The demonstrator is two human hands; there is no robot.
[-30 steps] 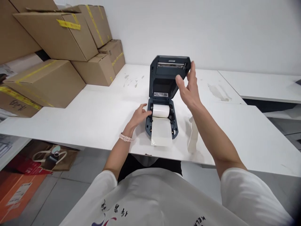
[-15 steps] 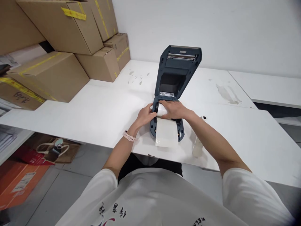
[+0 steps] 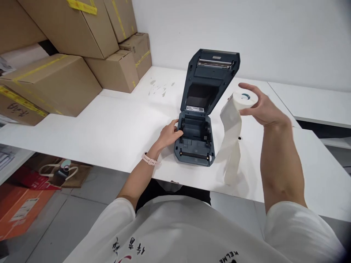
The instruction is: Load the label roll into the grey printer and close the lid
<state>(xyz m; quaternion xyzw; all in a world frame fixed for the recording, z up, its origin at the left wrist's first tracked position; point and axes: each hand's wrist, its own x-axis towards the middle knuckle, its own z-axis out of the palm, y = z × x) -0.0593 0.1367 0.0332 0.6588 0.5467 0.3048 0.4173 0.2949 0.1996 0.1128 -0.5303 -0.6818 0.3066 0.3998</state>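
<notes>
A dark label printer (image 3: 194, 144) stands on the white table with its lid (image 3: 211, 82) raised and its roll bay bare. My left hand (image 3: 170, 134) grips the printer's left edge, thumb on the rim and fingers against the outside. To the right of the printer, my right hand (image 3: 264, 107) holds up a roll of white labels (image 3: 237, 102), thumb and fingers around it. A loose strip (image 3: 230, 122) hangs from the roll. Below lies another pale piece (image 3: 232, 170) with a small dark hole near its upper end; where the two meet is hard to make out.
Cardboard boxes (image 3: 55, 82) with yellow tape are stacked on the left of the white table (image 3: 131, 124). A white wall rises behind. On the floor at lower left are an orange box (image 3: 24, 212) and a paper bag (image 3: 79, 175).
My right hand has lifted the label roll out of the printer and carried it to the right, its strip coming along. My left hand stays on the printer's edge.
</notes>
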